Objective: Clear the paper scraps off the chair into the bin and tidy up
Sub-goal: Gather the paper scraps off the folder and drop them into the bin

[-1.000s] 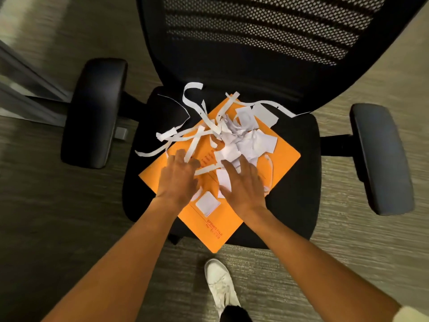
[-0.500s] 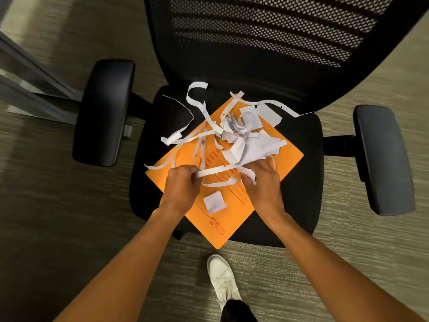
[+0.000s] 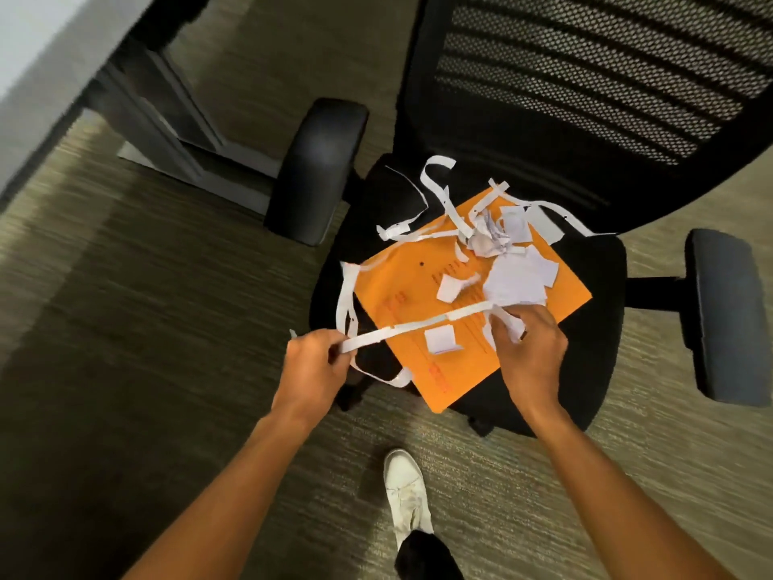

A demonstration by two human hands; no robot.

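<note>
A black office chair holds an orange envelope strewn with white paper scraps: strips, squares and a crumpled clump near the backrest. My left hand is closed on one end of a long white paper strip, out past the seat's front left edge. My right hand grips the strip's other end together with some scraps over the envelope's near right side. The strip stretches between both hands. No bin is in view.
The chair's left armrest and right armrest flank the seat. A dark desk leg and frame stand at the upper left. My white shoe is on the carpet in front of the chair.
Both hands closed on scraps and pulled apart, stretching a long strip; the left hand moved left off the seat. The view swung left, showing the desk frame.
</note>
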